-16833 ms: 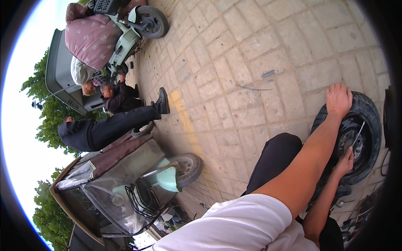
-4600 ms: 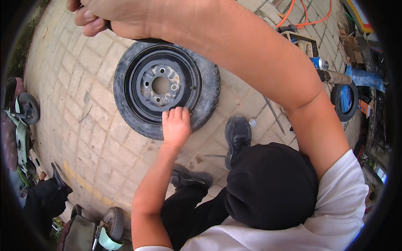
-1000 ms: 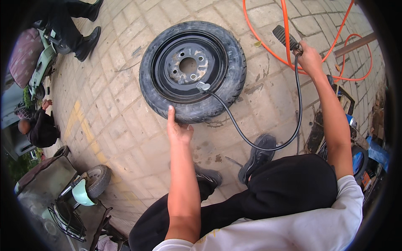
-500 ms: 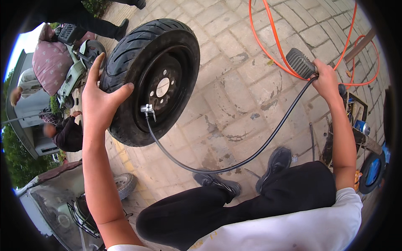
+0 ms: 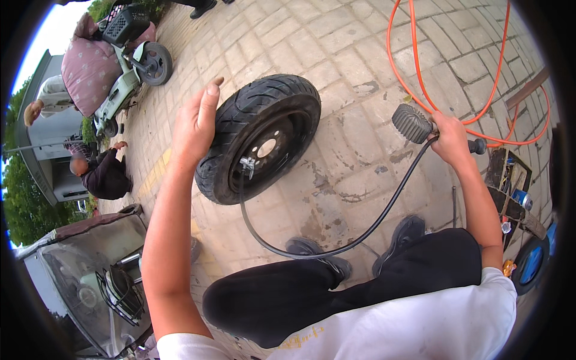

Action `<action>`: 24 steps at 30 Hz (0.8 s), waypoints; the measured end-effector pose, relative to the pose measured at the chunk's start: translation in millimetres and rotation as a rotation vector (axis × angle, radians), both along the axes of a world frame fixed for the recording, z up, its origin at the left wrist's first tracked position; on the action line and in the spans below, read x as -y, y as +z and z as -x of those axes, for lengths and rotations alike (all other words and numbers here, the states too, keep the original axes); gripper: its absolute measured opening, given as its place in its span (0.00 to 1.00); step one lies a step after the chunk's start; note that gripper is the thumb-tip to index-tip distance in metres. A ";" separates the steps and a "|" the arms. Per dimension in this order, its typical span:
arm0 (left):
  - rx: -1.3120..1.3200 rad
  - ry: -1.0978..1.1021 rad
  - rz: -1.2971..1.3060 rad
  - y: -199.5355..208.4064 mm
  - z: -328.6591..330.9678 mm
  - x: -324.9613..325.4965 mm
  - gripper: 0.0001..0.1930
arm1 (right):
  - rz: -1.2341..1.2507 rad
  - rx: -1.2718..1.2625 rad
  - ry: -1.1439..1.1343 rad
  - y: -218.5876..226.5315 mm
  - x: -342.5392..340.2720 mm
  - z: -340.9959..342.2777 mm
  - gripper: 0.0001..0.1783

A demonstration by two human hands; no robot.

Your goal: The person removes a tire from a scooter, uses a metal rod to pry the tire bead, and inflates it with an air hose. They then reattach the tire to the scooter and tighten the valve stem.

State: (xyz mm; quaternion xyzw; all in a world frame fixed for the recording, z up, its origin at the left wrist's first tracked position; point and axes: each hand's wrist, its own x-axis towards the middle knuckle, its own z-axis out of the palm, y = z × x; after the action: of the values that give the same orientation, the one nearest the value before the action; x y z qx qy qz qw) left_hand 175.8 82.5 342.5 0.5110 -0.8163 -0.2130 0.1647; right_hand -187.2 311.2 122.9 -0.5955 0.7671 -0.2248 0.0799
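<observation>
A black tyre on a dark wheel rim (image 5: 303, 102) stands tilted on the paving in front of me. My left hand (image 5: 195, 126) is beside its tread, fingers stretched and thumb up, holding nothing; whether its edge still brushes the rubber I cannot tell. A silver air chuck (image 5: 247, 164) sits at the rim, beside the hub holes. From it a black hose (image 5: 384, 213) loops past my shoes to the tyre inflator (image 5: 413, 123), which has a ribbed grey rubber cover. My right hand (image 5: 451, 139) is wrapped round the inflator's handle.
An orange air hose (image 5: 414, 36) coils on the paving at the far right. Beside my right arm stands a crate of tools (image 5: 510, 180) with a blue can. A pale scooter (image 5: 114, 96), a crouching person (image 5: 108, 174) and a covered vehicle (image 5: 78, 276) are at left.
My left hand has come off the tyre and straightened its fingers. The wheel is lower and farther right in view. My right hand has shifted slightly, still gripping the inflator.
</observation>
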 end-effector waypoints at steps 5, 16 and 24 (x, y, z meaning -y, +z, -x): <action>0.314 -0.056 0.526 -30.7 -20.7 -13.3 0.32 | -0.063 0.004 0.009 -7.1 -0.8 -8.7 0.16; 0.251 -0.044 0.211 -35.9 -97.1 -40.8 0.46 | -0.092 0.021 0.082 6.6 -0.2 -32.5 0.14; 0.593 -0.100 -0.065 -22.3 -31.4 -25.6 0.44 | -0.077 0.081 0.103 -0.7 -3.7 -43.8 0.17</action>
State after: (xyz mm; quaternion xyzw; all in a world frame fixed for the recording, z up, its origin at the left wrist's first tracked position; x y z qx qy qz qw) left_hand 207.1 108.0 320.2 0.5149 -0.8458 -0.0883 -0.1078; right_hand -143.5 314.9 122.3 -0.6212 0.7396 -0.2143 0.1452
